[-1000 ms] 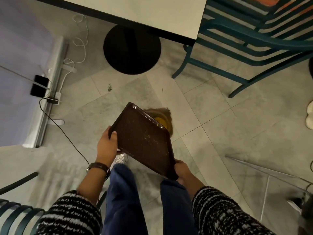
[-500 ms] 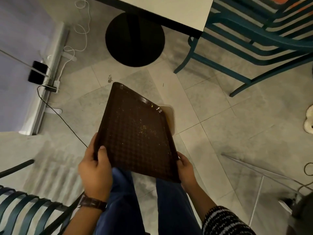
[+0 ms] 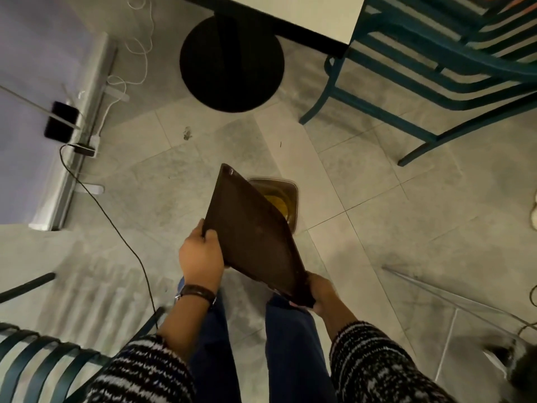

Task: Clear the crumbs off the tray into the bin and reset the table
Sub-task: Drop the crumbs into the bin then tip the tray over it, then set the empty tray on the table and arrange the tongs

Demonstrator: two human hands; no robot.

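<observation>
I hold a dark brown tray in both hands, tipped steeply so its far long edge hangs over the bin. The bin is a small square tub on the floor with something yellow inside; the tray hides its left part. My left hand grips the tray's left near corner, and a watch sits on that wrist. At the bottom right corner my right hand clamps the tray. The tray's surface looks blurred, and crumbs on it cannot be made out. The table with a pale top stands at the far side.
A black round table base stands beyond the bin. Teal slatted chairs fill the upper right, another chair the lower left. A black cable runs across the floor from a charger by the left wall. My legs are below the tray.
The tray went from tilted over the bin, to raised flatter toward me, and now is tipped steeply over the bin again. Both hands kept their grip.
</observation>
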